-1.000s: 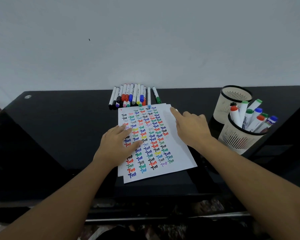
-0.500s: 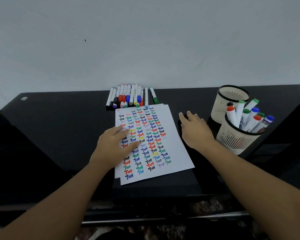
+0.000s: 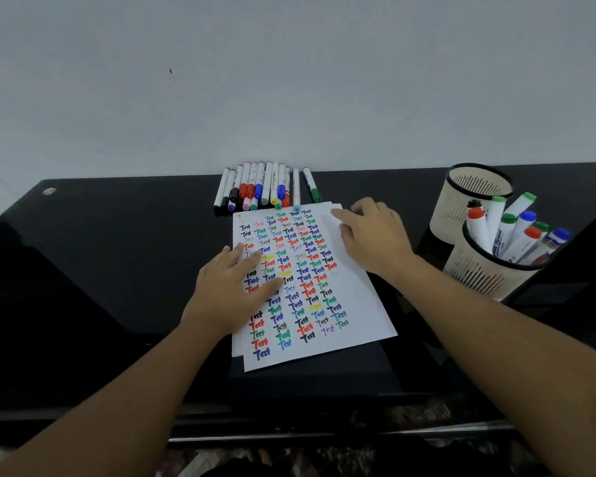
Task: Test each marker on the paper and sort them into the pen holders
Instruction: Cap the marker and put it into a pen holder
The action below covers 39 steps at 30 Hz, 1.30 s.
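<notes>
The left hand [image 3: 233, 292] lies flat on the paper [image 3: 353, 304]. The right hand [image 3: 372, 235] rests open at its far corner, maybe touching. The markers [image 3: 265, 187] lie just behind. They look light, hard and smooth; pinch one mid-barrel.

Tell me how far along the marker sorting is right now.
Done: the paper is nearly filled with colored "Test" marks, and the nearer holder has several markers in it. In hand: nothing; the left hand lies flat on the paper, the right hand sits at its top right corner. Left: a row of markers behind the paper; the farther holder looks empty.
</notes>
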Motion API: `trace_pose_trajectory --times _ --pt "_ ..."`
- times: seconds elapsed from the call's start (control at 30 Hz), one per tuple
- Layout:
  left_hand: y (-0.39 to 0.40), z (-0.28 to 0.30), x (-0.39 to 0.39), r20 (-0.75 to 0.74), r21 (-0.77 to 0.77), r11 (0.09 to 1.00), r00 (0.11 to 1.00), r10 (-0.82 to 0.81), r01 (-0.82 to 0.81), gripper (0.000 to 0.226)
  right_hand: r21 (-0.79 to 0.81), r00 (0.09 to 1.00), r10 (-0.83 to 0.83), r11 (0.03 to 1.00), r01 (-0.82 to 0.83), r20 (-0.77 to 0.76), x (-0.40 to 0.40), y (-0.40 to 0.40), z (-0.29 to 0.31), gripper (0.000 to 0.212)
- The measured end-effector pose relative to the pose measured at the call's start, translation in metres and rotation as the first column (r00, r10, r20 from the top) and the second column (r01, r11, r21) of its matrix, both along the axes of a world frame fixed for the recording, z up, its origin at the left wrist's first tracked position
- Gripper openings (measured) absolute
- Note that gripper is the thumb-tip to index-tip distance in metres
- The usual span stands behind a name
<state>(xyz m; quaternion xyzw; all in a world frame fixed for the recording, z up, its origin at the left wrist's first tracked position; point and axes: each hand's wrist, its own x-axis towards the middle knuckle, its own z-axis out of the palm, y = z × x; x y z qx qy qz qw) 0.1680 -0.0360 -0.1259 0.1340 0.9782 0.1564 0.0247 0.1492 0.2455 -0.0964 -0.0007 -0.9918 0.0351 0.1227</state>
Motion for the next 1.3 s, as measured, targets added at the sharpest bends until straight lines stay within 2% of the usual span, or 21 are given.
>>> trace_pose_trajectory --times 0.2,0.4,0.47,0.6,0.7,0.83,0.97,1.07,1.17,1.3 --pt "0.0 -0.002 -0.002 0.0 0.0 1.0 1.0 0.001 -0.001 0.089 -0.107 0.993 0.046 0.994 -0.034 0.109 -0.058 -0.02 0.013 0.045" --pt "-0.002 -0.008 -0.004 -0.025 0.017 1.0 1.0 -0.003 0.003 0.095 -0.029 0.97 0.022 0.999 -0.016 0.242 -0.094 -0.03 0.008 0.046" --pt "-0.003 -0.01 -0.005 -0.034 0.026 1.0 0.999 -0.006 0.007 0.097 -0.024 0.97 0.013 1.0 -0.008 0.242 -0.098 -0.03 0.002 0.045" --pt "-0.002 -0.007 -0.005 -0.014 0.018 1.0 1.0 -0.008 0.009 0.092 -0.021 0.99 -0.004 1.0 0.007 0.138 -0.101 -0.03 -0.007 0.041" --pt "-0.002 -0.005 -0.004 -0.009 0.026 1.0 1.0 -0.01 0.011 0.093 -0.06 0.998 0.025 0.998 -0.029 -0.066 -0.098 -0.026 -0.007 0.034" --pt "-0.003 -0.003 -0.003 0.005 0.043 0.999 1.0 -0.011 0.01 0.089 0.001 0.916 0.085 0.996 -0.092 -0.391 -0.084 -0.025 0.01 0.016" --pt "-0.002 -0.003 -0.002 0.009 0.047 0.999 1.0 -0.01 0.01 0.087 -0.034 0.836 0.186 0.971 -0.237 -0.516 -0.058 -0.029 0.027 0.014" --pt "-0.001 -0.002 -0.002 0.005 0.043 0.999 1.0 -0.002 0.002 0.087 -0.109 0.825 0.294 0.915 -0.39 -0.483 -0.035 -0.035 0.033 0.027" --pt "-0.001 -0.001 -0.001 -0.005 0.054 0.999 1.0 0.0 0.001 0.086 -0.038 0.808 0.41 0.883 -0.468 -0.423 -0.014 -0.043 0.031 0.022" --pt "-0.001 -0.001 0.0 -0.029 0.091 0.996 0.999 0.016 -0.013 0.083 -0.023 0.861 0.475 0.873 -0.487 -0.18 0.006 -0.057 0.024 0.034"
